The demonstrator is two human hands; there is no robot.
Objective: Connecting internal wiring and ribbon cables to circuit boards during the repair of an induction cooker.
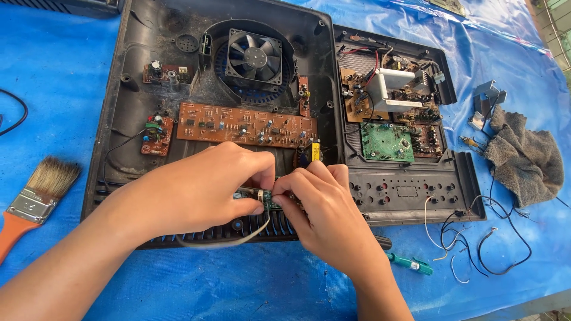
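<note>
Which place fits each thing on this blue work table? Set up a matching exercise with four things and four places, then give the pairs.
Things:
1. Black round cooling fan
2. Orange-handled flat paintbrush
3. Crumpled grey cloth
4. Small green circuit board held in both hands

Places:
A. Far left, on the blue plastic sheet
B. Right edge, beside loose wires
C. Top middle of the open black plastic casing
D. Low centre, over the casing's front vents

Pairs: 1-C, 2-A, 3-B, 4-D
</note>
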